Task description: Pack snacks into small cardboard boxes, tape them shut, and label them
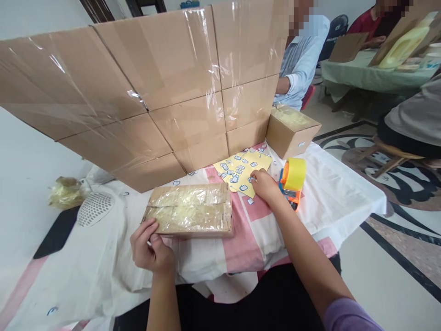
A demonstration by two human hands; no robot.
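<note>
A cardboard box (189, 209) lies flat near the table's front edge, its top covered with shiny, yellowish clear tape. My left hand (151, 248) holds its front left corner, fingertips on the top edge and thumb at the side. Right of the box lies a yellow sheet (263, 161) with several small white, blue-edged paper labels (235, 177) scattered on it. Over the sheet's right part, my right hand (264, 185) has its fingertips pinched together; what lies between them is hidden. Just beyond that hand stands an orange and blue tape dispenser (292, 195) with a yellow tape roll (296, 174).
A tall taped cardboard panel (182, 92) stands along the table's back. Another taped box (292, 131) sits at the back right corner. A white and pink cloth (241, 248) covers the table. A person in a light blue shirt (303, 55) sits behind the panel.
</note>
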